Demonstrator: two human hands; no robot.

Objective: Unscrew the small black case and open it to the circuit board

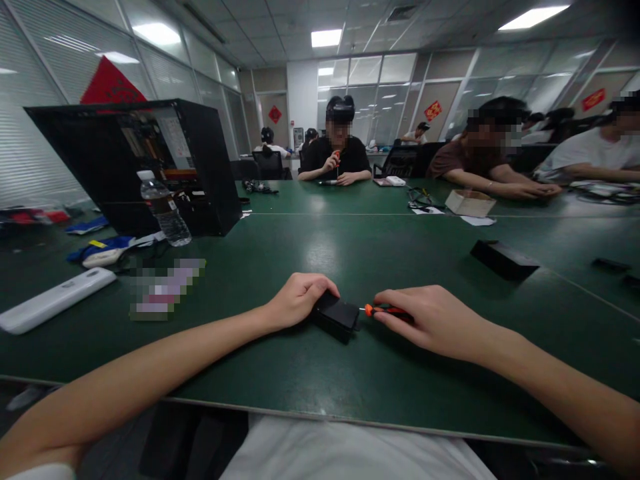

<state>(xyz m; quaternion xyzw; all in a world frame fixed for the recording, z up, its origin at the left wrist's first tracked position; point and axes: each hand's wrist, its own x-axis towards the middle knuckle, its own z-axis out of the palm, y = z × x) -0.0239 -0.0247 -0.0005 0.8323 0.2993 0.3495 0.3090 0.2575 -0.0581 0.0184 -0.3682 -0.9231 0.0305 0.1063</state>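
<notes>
A small black box (337, 313) lies on the green table (320, 373) in front of me. My left hand (300, 300) is closed over its left end and holds it down. My right hand (425, 317) grips a small screwdriver with an orange-red handle (383, 310). The screwdriver lies level and its metal tip touches the right side of the black box. The fingers of both hands are curled, and part of the screwdriver's handle is hidden inside my right hand.
An open black computer case (140, 160) and a water bottle (165, 210) stand at the left. A white flat device (53, 300) lies near the left edge. A black flat box (503, 259) sits to the right. Several people sit across the table.
</notes>
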